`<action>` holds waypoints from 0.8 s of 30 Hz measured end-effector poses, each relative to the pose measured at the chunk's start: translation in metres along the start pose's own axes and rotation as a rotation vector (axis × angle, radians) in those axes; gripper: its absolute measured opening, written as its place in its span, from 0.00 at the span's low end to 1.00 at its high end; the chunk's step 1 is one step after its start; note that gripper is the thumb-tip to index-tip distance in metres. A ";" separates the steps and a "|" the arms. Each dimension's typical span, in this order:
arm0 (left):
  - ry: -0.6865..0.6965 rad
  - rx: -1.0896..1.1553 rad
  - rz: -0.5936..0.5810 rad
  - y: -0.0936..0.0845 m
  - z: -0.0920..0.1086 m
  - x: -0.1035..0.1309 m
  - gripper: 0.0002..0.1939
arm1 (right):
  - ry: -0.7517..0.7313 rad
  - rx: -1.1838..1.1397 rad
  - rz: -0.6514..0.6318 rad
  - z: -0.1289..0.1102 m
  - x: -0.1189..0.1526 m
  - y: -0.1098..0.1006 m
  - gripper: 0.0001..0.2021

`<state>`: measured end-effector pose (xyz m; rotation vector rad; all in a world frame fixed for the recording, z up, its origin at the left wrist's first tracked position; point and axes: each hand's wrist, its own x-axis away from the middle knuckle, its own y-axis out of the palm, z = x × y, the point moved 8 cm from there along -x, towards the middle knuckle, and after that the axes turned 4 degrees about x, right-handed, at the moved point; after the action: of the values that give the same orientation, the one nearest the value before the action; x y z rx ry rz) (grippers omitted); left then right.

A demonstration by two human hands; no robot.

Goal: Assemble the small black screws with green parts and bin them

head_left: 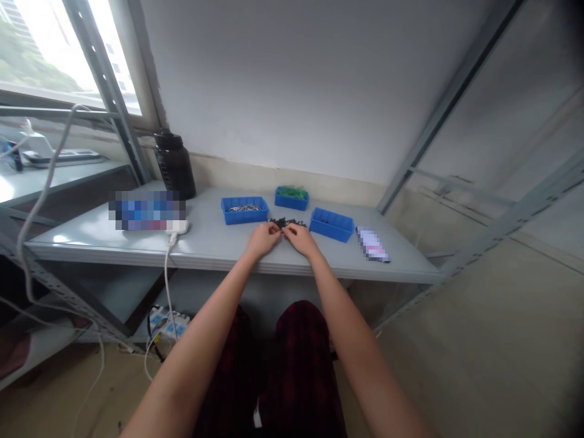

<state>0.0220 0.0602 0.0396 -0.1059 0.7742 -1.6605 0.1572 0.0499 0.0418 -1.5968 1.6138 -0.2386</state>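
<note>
My left hand [265, 238] and my right hand [298, 237] meet close together over the grey shelf table [214, 243], fingertips pinched. Whatever sits between the fingertips is too small to name. Just behind them lies a pile of small black parts [288, 221], partly covered by my fingers. A blue bin [245, 218] with small silvery metal pieces stands behind my left hand. Farther back, another blue bin [292, 203] holds green pieces [294, 192]. To the right of my right hand is a third blue bin [331, 227], its bottom partly hidden by its front wall.
A black bottle [174, 165] stands at the back left, near a blurred-out package [148, 210]. A white plug [177, 227] with a cable rests at the table's left front. At right lies a phone [373, 244]. Metal shelf posts [408, 164] frame both ends.
</note>
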 end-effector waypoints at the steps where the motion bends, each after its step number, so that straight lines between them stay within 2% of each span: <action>1: -0.001 0.001 -0.002 0.000 0.000 0.000 0.09 | -0.001 -0.001 0.001 0.000 0.000 0.000 0.14; 24: 0.033 0.053 0.033 -0.001 0.001 0.000 0.08 | -0.007 -0.018 -0.016 0.003 -0.001 0.002 0.13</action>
<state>0.0215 0.0601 0.0415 -0.0285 0.7520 -1.6535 0.1571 0.0522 0.0392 -1.6232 1.6018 -0.2272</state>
